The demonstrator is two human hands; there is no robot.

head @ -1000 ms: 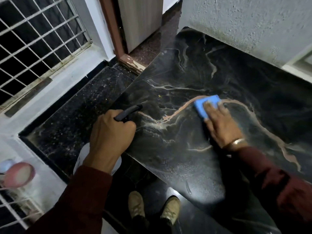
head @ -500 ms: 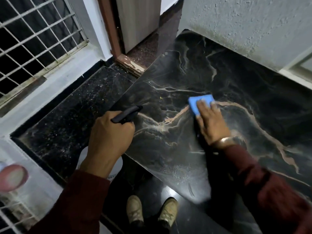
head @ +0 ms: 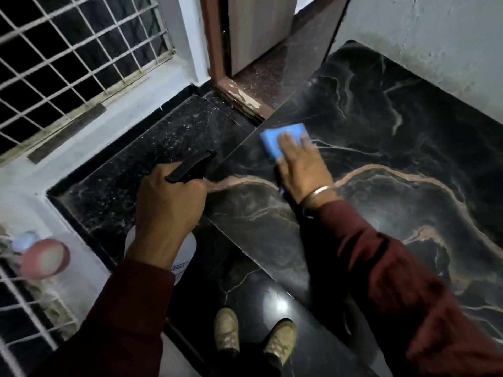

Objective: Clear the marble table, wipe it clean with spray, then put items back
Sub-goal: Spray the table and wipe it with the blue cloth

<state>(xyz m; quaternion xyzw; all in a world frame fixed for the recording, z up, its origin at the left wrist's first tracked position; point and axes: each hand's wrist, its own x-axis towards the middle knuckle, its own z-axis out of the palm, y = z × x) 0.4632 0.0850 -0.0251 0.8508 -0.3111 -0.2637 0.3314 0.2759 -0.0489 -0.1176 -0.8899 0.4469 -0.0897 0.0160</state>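
Since the earlier frames the blue sponge [head: 283,138] and the right hand [head: 300,167] on it had shifted from the pale vein near the middle of the table [head: 394,148] out toward its left edge, up near the far-left corner. The left hand [head: 168,210] had stayed off the left edge, gripping the spray bottle [head: 185,257].

Right hand: fingers straight and laid flat on the sponge, pressing it against the marble; palm partly on the sponge, partly over the table surface. A metal bangle [head: 317,193] sat at the wrist, just above a dark red sleeve [head: 394,281].

Sponge: lay flat on the table, its far-left corner just at the left edge. About half of it was covered by the fingers.

Left hand: fingers curled round the neck of the bottle, black trigger head [head: 192,167] protruding forward past the knuckles toward the left edge of the table. White bottle body hung below the hand, label partly visible, text not legible.

Table top: black marble with pale and pinkish veins, glossy.

Off the table: speckled dark floor [head: 141,164] below the left edge, a window grille [head: 68,58] beyond it, a door frame [head: 217,63] past the far-left corner, two light shoes [head: 253,338] at the near edge. A pinkish round object [head: 45,258] at far left was too blurred to identify
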